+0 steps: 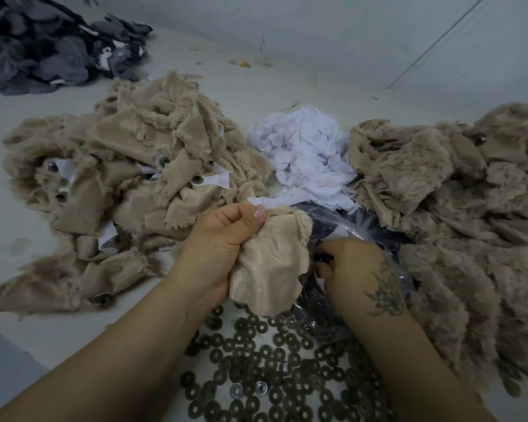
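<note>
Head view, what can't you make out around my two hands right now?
- Head view: what the right hand holds; its fingertips are hidden inside the plastic bag.
- Head view: the bag's dark contents, blurred by crinkled plastic.
- Head view: the grey fabric pile, cut off by the top-left edge.

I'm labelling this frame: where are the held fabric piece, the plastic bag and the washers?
fabric piece [272, 263], head view, middle of its smooth backing.
plastic bag [363, 219], head view, crinkled clear upper part.
washers [275, 357], head view, middle of the heap.

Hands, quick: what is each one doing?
Left hand: closed, gripping a beige fabric piece.
Right hand: reaching into the plastic bag; whether it holds anything cannot be told.
</note>
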`<state>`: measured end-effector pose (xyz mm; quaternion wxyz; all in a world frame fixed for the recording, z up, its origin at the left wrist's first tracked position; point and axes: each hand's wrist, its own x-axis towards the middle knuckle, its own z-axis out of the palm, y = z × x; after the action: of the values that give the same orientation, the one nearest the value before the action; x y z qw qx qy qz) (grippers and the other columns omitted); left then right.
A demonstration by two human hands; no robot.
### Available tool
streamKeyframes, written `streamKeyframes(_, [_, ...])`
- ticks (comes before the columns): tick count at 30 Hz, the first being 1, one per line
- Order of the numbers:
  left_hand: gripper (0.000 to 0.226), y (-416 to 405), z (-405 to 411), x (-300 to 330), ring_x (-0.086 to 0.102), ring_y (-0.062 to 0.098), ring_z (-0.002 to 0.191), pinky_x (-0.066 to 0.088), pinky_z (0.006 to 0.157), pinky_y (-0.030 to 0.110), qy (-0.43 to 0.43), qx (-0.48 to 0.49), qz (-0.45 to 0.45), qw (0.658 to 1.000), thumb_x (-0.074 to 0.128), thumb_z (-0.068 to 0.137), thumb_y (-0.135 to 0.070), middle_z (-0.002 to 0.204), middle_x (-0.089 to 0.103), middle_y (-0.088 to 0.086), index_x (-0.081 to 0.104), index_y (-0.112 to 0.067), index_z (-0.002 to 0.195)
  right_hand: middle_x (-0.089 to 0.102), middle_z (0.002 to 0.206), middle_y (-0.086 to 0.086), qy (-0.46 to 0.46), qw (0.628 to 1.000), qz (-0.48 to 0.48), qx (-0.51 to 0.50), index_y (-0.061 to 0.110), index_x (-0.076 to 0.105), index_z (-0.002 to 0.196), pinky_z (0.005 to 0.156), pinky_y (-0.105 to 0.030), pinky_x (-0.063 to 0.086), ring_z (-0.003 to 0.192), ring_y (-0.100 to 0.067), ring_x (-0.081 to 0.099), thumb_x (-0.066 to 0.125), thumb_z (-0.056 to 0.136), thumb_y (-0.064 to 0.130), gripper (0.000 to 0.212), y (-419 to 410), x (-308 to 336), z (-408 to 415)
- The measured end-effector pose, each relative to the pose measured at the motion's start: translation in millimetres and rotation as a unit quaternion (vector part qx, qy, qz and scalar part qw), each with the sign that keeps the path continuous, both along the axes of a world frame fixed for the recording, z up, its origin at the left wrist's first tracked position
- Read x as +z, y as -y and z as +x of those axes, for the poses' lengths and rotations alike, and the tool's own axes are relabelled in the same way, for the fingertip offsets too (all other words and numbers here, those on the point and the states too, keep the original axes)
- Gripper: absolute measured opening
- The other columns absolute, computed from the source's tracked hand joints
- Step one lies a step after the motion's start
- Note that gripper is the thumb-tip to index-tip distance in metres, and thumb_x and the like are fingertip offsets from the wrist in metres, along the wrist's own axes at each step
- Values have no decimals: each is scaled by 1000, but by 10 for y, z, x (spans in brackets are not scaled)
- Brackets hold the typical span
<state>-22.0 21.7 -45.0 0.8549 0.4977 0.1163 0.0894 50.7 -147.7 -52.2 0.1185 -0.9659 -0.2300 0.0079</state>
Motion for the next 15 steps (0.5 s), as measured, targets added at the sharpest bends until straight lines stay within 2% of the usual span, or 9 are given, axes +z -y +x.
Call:
streamKeyframes(2, [13,4,-5,-12,64,9,58,53,54,21,0,1,-5,1000,71,78,-22,65,68,1,73,-15,67,67,78,-2,59,994,96,-9,19,77,87,67,-30,47,75,-20,62,73,84,20,6,72,-35,-24])
streamKeyframes(5, [16,11,-13,-23,65,12,62,55,57,23,-1,6,-18,1000,74,74,-25,70,70,5,73,-9,75,52,68,10,74,987,144,-20,18,75,83,64,-23,38,69,-13,54,77,80,17,4,107,-75,-4])
streamKeyframes(8, [19,24,-21,-20,66,13,63,56,59,24,3,5,-23,1000,74,73,-26,71,70,6,72,-7,77,64,67,4,78,985,151,9,17,77,81,65,-25,48,68,-17,63,76,81,12,5,99,-62,-10])
streamKeyframes(10, [17,31,-25,-12,66,13,63,56,59,24,8,4,-22,1000,73,74,-26,71,70,5,72,-9,75,72,68,5,84,973,217,15,22,78,77,63,-27,56,63,-12,67,76,82,9,15,104,-23,-36])
streamKeyframes(12, [19,51,-33,-3,66,14,64,56,59,24,17,0,-24,1000,72,76,-26,72,70,7,71,-7,76,76,72,9,-26,933,357,-16,36,76,79,65,-19,59,67,-6,72,75,84,6,30,88,50,-85])
streamKeyframes(13, [19,68,-36,1,66,14,63,55,59,24,23,-3,-27,999,71,76,-25,71,70,7,70,-7,76,77,76,8,-109,897,427,-30,37,76,79,67,-19,60,72,-7,74,75,84,4,33,63,93,-113])
streamKeyframes(15, [15,110,-44,13,65,11,61,54,57,22,34,-7,-23,999,70,76,-25,68,69,5,71,-10,72,79,87,-1,-263,801,536,-48,27,80,78,68,-22,60,83,-16,76,72,84,-1,29,15,140,-160])
